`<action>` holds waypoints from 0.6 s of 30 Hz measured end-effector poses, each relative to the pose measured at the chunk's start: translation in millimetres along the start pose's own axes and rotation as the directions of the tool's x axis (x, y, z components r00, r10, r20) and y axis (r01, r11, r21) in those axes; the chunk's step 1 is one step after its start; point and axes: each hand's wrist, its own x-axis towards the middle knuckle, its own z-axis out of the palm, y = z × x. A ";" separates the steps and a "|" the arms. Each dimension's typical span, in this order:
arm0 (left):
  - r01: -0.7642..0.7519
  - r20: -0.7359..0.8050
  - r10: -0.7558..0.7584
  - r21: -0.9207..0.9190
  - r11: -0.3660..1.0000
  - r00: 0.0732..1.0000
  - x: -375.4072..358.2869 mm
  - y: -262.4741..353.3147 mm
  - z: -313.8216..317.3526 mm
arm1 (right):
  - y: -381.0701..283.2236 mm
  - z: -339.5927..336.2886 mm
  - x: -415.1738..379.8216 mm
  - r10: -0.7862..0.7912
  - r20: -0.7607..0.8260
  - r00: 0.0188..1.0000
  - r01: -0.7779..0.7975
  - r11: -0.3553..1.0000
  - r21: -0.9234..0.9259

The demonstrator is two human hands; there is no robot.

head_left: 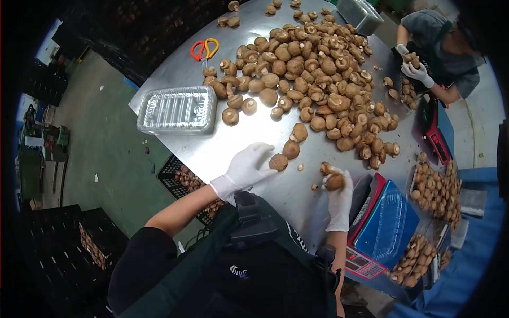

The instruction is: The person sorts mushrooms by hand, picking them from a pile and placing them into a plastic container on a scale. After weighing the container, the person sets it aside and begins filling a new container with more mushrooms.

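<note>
My left hand (245, 168), in a white glove, reaches over the metal table with thumb and fingers apart. Right at its fingertips lies a brown mushroom (278, 162), beside another mushroom (290, 149). My right hand (340, 201), also gloved, is closed around a brown mushroom (334, 182), with a second mushroom cap showing at its fingertips. A large heap of mushrooms (323, 79) spreads across the table beyond both hands. Beside my right hand stands a scale (379, 222) with a blue top and a clear plastic tray on it.
A stack of clear plastic trays (177, 110) sits at the table's left edge, near scissors (204, 53) with red and yellow handles. Filled mushroom trays (437, 188) stand at right. Across the table, a gloved co-worker (440, 53) holds mushrooms near another scale (439, 132). A black crate (170, 172) stands below.
</note>
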 end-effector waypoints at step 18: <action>0.333 0.270 -0.380 -0.937 0.108 0.885 38.2 -11.6 -24.3 | 33.0 89.9 34.5 -0.235 0.391 0.890 0.347 -0.210 -0.914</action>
